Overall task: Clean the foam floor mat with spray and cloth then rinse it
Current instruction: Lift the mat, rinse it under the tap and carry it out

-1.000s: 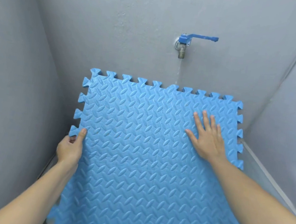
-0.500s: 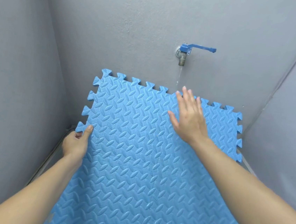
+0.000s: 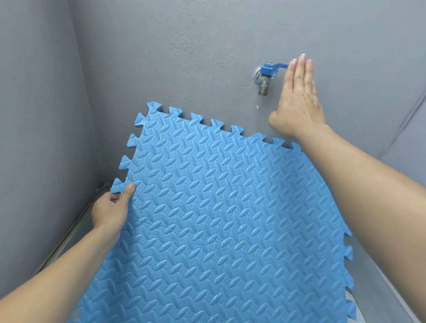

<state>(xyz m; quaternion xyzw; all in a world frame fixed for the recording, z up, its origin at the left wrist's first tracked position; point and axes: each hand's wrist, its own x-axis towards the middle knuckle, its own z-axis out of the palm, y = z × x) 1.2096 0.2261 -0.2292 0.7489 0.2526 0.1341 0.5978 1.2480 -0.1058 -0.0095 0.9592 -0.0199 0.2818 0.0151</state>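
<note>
Head view: the foam floor mat (image 3: 220,228) stands tilted with its toothed top edge leaning against the grey wall (image 3: 193,41), directly below the tap (image 3: 264,80); this placement appears chosen so that water from the spout falls onto the textured face and drains down it. The left hand (image 3: 112,210) grips the mat's left edge, well below and to the left of the tap, thumb on the front face and fingers curled behind a tooth, which steadies the sheet upright. The right hand (image 3: 298,99) is flat and released, fingers straight and together, holding nothing; it is raised just right of the tap, its fingertips overlapping the blue lever (image 3: 279,68). Actual contact with the lever cannot be confirmed. One drop shows beneath the spout, so flow is judged nearly shut off.
</note>
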